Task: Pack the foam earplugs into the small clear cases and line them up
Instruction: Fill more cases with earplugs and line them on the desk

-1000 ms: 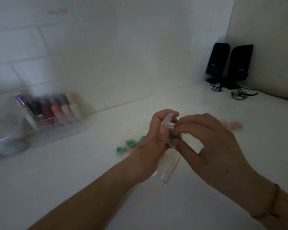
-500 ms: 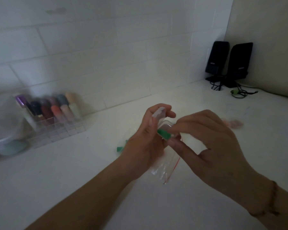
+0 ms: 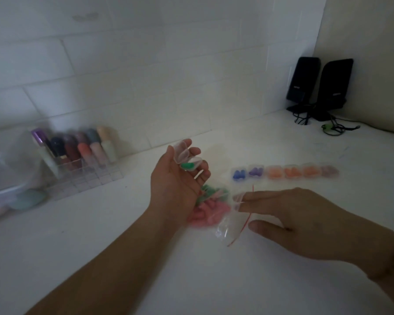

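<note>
My left hand [image 3: 173, 185] is turned palm up over the counter and holds a small clear case [image 3: 183, 152] on its curled fingers, lid open, with a green earplug [image 3: 187, 165] inside. Below it lies a clear zip bag [image 3: 228, 228] with a red strip, holding pink earplugs [image 3: 207, 212] and green earplugs [image 3: 212, 192]. My right hand [image 3: 305, 221] lies low at the bag's mouth, fingers straight, fingertips touching the plastic. A row of filled cases [image 3: 284, 172] with blue, purple and orange plugs stands to the right.
A clear organizer with several coloured bottles [image 3: 77, 155] stands against the tiled wall at left, with pale containers [image 3: 9, 196] beside it. Two black speakers [image 3: 319, 87] and a green cable [image 3: 330, 129] occupy the back right corner.
My hands have parted. The right hand left the case and dropped to the bag on the counter. The left hand turned palm up with the open case, and the filled row came into view.
</note>
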The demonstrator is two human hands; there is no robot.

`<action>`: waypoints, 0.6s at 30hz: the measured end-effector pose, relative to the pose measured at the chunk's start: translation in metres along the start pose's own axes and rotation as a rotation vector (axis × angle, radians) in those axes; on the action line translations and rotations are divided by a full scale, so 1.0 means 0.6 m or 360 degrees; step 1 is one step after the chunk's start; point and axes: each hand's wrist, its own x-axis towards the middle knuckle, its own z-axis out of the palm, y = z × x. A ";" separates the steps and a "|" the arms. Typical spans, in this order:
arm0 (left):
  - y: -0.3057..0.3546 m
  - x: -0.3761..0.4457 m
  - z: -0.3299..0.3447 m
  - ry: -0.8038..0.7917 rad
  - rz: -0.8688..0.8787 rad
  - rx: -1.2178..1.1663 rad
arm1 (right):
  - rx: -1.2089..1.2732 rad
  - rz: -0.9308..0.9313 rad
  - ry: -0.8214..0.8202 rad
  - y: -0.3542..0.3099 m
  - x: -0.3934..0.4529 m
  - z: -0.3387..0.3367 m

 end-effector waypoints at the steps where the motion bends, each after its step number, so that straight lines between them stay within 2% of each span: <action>1: -0.001 0.001 0.001 0.0025 -0.0022 0.0006 | -0.0066 0.0015 -0.0079 -0.002 0.003 0.006; 2: -0.002 0.001 0.001 0.0034 -0.0042 0.0006 | -0.0117 0.0011 -0.0109 -0.007 0.007 0.014; 5: -0.008 0.002 -0.001 0.0002 -0.0071 0.0006 | -0.0247 -0.0013 0.0076 -0.013 0.021 0.042; 10: -0.010 0.003 -0.002 -0.0016 -0.0087 0.0047 | -0.0343 0.0084 0.0176 -0.023 0.032 0.054; 18: -0.010 0.003 -0.001 -0.0024 -0.0095 0.0049 | -0.0201 0.0009 0.0213 -0.021 0.034 0.055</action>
